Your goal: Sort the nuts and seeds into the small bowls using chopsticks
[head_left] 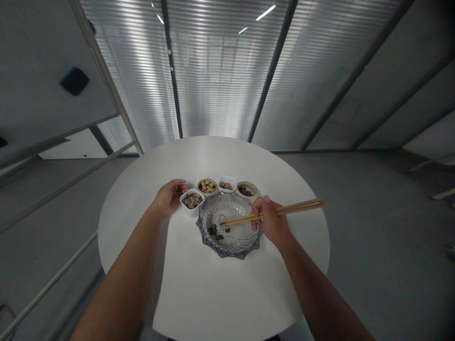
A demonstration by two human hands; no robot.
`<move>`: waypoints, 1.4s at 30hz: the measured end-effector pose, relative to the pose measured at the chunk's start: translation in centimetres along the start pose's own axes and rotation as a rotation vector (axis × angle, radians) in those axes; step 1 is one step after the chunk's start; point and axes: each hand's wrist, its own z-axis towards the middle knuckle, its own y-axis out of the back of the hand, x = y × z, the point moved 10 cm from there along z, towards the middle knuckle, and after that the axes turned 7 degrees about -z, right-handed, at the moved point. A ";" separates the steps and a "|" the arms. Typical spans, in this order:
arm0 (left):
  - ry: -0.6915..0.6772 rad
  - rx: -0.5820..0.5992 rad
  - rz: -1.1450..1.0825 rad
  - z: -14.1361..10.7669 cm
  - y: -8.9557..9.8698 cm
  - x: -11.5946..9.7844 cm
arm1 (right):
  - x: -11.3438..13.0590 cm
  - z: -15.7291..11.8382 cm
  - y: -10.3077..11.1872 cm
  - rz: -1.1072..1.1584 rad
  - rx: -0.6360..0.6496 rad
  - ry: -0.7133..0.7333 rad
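My right hand (pixel 269 219) is closed around a pair of wooden chopsticks (pixel 302 205). Their tips reach down into a clear cut-glass bowl (pixel 229 248) with a scalloped rim. Several dark, bean-like pieces (pixel 215 230) lie in the left part of that bowl near the tips; whether the tips pinch one I cannot tell. On the left, my left hand (pixel 170 196) rests with loosely curled, parted fingers beside a white square dish of striped seeds (pixel 192 200). Its fingertips are at the dish's edge, and contact is hard to make out.
Behind the glass bowl stand a round dish of pale nuts (pixel 207 186), a white square dish of brownish nuts (pixel 226 183) and a round dish of dark pieces (pixel 246 190). All sit on a round white table (pixel 213 293). A whiteboard on a metal frame (pixel 117 102) stands at left.
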 end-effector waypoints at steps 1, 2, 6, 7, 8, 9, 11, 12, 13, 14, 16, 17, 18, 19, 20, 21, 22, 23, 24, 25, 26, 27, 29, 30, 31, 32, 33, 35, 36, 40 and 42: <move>0.003 -0.001 -0.001 0.0 0.0 0.0 | 0.1 0.0 0.2 0.011 -0.016 0.008; 0.006 -0.004 -0.001 0.0 0.0 0.0 | 0.2 0.0 0.4 0.024 -0.032 0.018; 0.008 -0.006 0.003 0.0 0.1 0.0 | 0.4 0.0 1.3 0.072 -0.100 0.056; 0.007 -0.005 0.004 0.0 0.1 0.0 | 0.3 0.0 1.4 0.078 -0.113 0.060; 0.004 -0.004 0.005 0.0 0.1 0.0 | 0.3 0.0 1.6 0.082 -0.125 0.060; 0.002 -0.004 0.007 0.0 0.1 -0.1 | 0.3 0.0 1.7 0.082 -0.133 0.060; -0.004 -0.001 0.011 0.0 0.1 -0.1 | 0.5 0.0 1.8 0.079 -0.144 0.062; -0.008 0.002 0.011 0.0 0.1 -0.2 | 0.7 0.0 1.9 0.080 -0.152 0.071; -0.011 0.004 0.012 0.0 0.1 -0.2 | 1.0 0.0 2.0 0.083 -0.170 0.084; -0.012 0.004 0.012 0.1 0.1 -0.2 | 1.4 -0.1 2.4 0.088 -0.199 0.099; -0.009 0.000 0.011 0.1 0.2 -0.2 | 2.2 -0.3 3.6 0.096 -0.304 0.140; -0.005 -0.001 0.009 0.1 0.3 -0.2 | 2.5 -0.5 4.4 0.100 -0.373 0.166; -0.003 -0.002 0.008 0.2 0.3 -0.2 | 2.9 -0.7 5.2 0.102 -0.448 0.194; -0.002 0.000 0.006 0.2 0.3 -0.2 | 3.2 -0.9 6.0 0.103 -0.518 0.223; -0.001 0.000 0.004 0.2 0.3 -0.2 | 3.4 -1.0 6.7 0.102 -0.576 0.250; 0.001 -0.001 0.002 0.3 0.3 -0.1 | 3.6 -1.2 7.3 0.097 -0.620 0.272; 0.003 -0.005 0.002 0.3 0.3 -0.1 | 3.7 -1.2 7.6 0.089 -0.648 0.289; 0.004 -0.010 0.002 0.3 0.4 0.0 | 3.8 -1.3 7.9 0.075 -0.662 0.301; 0.005 -0.013 0.002 0.3 0.4 0.0 | 3.9 -1.3 8.0 0.058 -0.665 0.312; 0.006 -0.016 0.002 0.3 0.4 0.0 | 3.9 -1.3 8.0 0.046 -0.661 0.322; 0.005 -0.015 0.001 0.3 0.4 0.0 | 4.0 -1.3 8.0 0.046 -0.648 0.330; 0.002 -0.013 0.001 0.3 0.3 0.0 | 3.9 -1.2 7.8 0.060 -0.616 0.330; -0.004 -0.008 0.001 0.3 0.3 -0.1 | 3.5 -0.6 6.8 0.126 -0.475 0.294; -0.004 -0.005 0.000 0.3 0.3 -0.1 | 3.1 -0.1 5.9 0.161 -0.371 0.256; -0.001 -0.003 -0.001 0.3 0.3 -0.1 | 2.7 0.2 4.9 0.185 -0.261 0.210; 0.004 -0.001 -0.003 0.3 0.2 0.0 | 2.3 0.4 3.9 0.195 -0.158 0.166; 0.006 0.001 -0.005 0.3 0.2 0.0 | 1.9 0.5 3.0 0.193 -0.070 0.127; 0.002 0.002 -0.004 0.3 0.2 0.0 | 1.3 0.5 1.8 0.169 0.045 0.077; -0.002 0.001 -0.001 0.3 0.2 0.0 | 1.1 0.4 1.5 0.157 0.082 0.062; 0.004 -0.002 0.003 0.3 0.1 0.1 | 0.7 0.3 1.1 0.117 0.144 0.037; 0.007 -0.010 0.004 0.2 0.2 0.1 | 0.7 0.3 1.1 0.103 0.154 0.031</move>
